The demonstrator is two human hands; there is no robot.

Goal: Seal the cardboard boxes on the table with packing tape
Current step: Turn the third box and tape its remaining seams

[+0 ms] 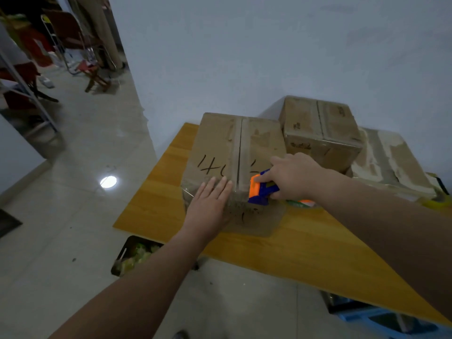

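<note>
— What are your fingers doing?
— My left hand [210, 204] lies flat, fingers straight, pressing glossy clear tape [189, 192] over the near edge of the front box [220, 140]. My right hand [291, 176] curls round a blue-and-orange plastic tape dispenser [261, 190] on that same edge, beside the centre seam.
— Any writing?
— Black marker on the brown lid: "14", then strokes I can't read.
— How many boxes?
— Three, on the yellow wooden table [293, 253]: this one, a smaller box [320, 133] behind, and a torn, peeling box [391, 162] at right.
</note>
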